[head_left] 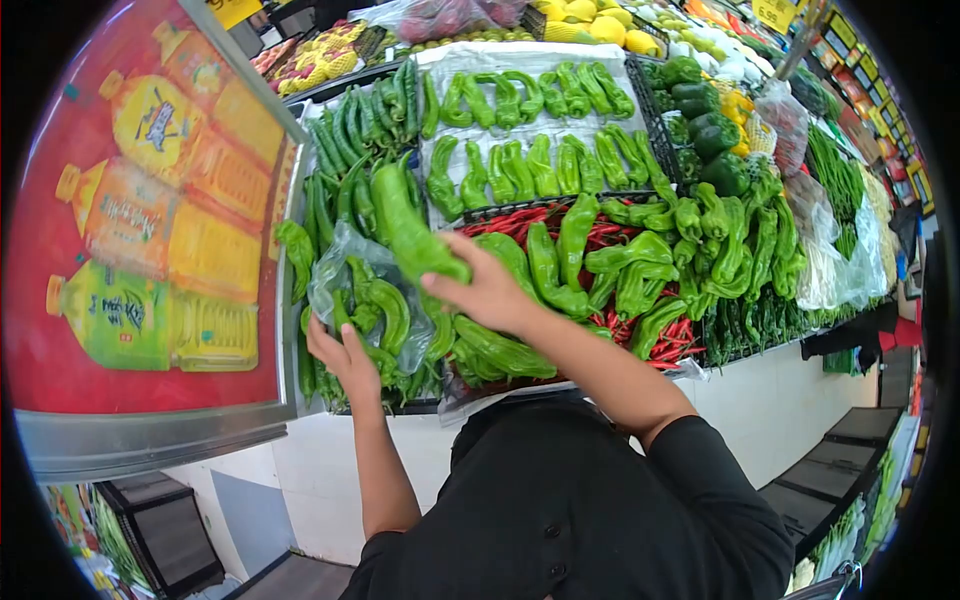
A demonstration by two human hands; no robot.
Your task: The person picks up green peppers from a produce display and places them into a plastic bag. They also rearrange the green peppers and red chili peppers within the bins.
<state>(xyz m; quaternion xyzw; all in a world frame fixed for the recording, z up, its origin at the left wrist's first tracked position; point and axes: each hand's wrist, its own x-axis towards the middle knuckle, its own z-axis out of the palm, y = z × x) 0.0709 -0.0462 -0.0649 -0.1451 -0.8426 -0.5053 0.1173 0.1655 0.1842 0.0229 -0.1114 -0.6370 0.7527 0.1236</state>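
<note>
My right hand [490,290] grips the lower end of a large green pepper [405,220], thumb on one side and fingers on the other. The pepper is raised above the display, its far end pointing up and left. Below and left of it lies a clear plastic bag [335,270] with green peppers [388,312] in and around it. My left hand [348,362] is at the bag's near left side, thumb and fingers around its edge. Loose green peppers [505,350] are heaped just right of the bag, under my right forearm.
Two rows of green peppers [535,168] lie on white sheeting behind. Red chillies [675,335] show beneath more green peppers to the right, near dark green bell peppers [715,135]. A metal-framed panel with printed bottles [165,230] stands close on the left.
</note>
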